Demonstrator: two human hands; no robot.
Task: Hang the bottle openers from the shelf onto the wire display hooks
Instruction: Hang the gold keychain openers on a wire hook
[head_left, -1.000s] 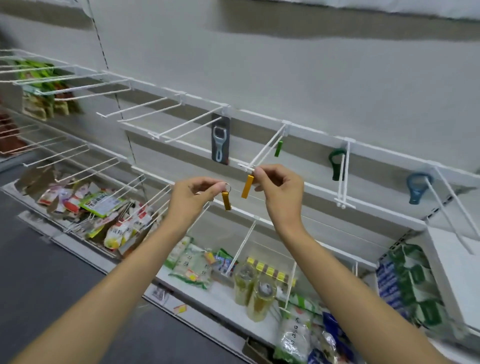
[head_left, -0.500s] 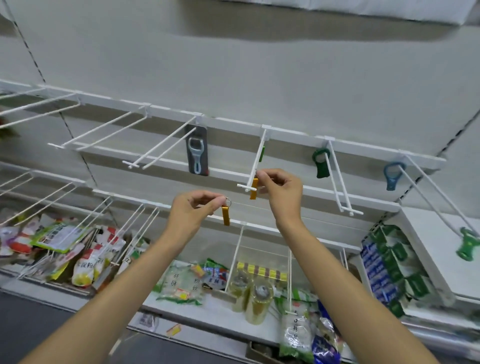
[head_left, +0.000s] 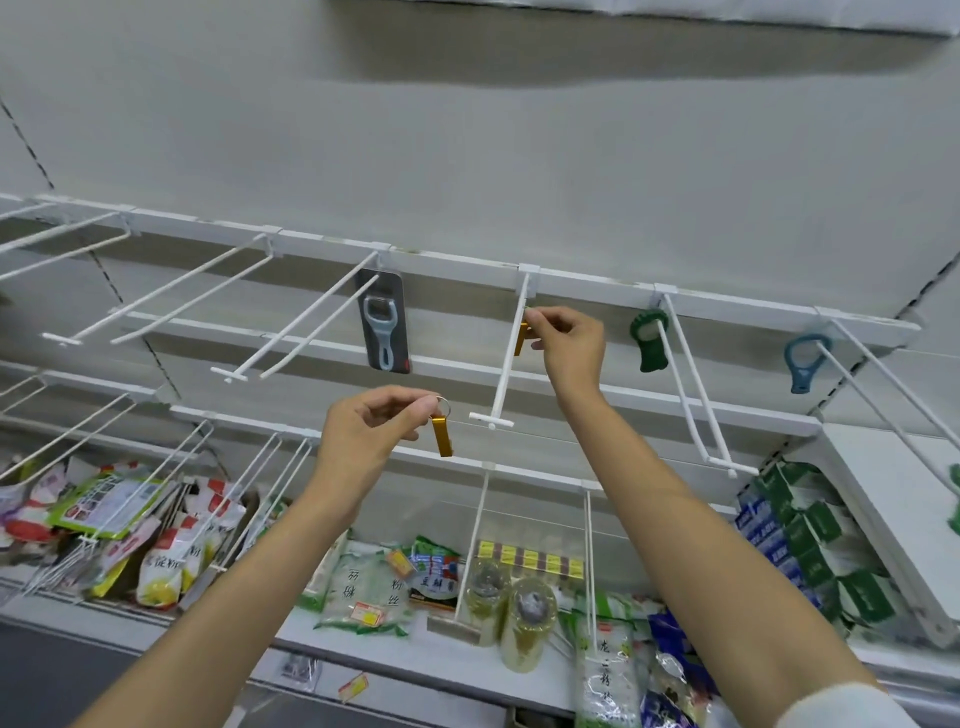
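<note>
My right hand (head_left: 566, 345) pinches a gold bar bottle opener (head_left: 521, 339) far back on a white wire hook (head_left: 506, 364), near the wall rail. My left hand (head_left: 371, 434) is lower, left of that hook's tip, and pinches the key ring of a second gold opener (head_left: 442, 435), which dangles free. On the neighbouring hooks hang a packaged light-blue opener (head_left: 383, 328), a dark green opener (head_left: 650, 340) and a blue ring-shaped opener (head_left: 804, 361).
Several bare white wire hooks (head_left: 171, 301) jut out on the left. Below, a shelf (head_left: 363, 649) holds snack bags, noodle packets and two jars (head_left: 524, 621). Green and blue boxes (head_left: 810, 540) stand at the right beside a white shelf end.
My right hand has slid its gold opener from the hook's tip back along the wire toward the wall. My left hand has stayed near the tip with its opener. The view swung right and up.
</note>
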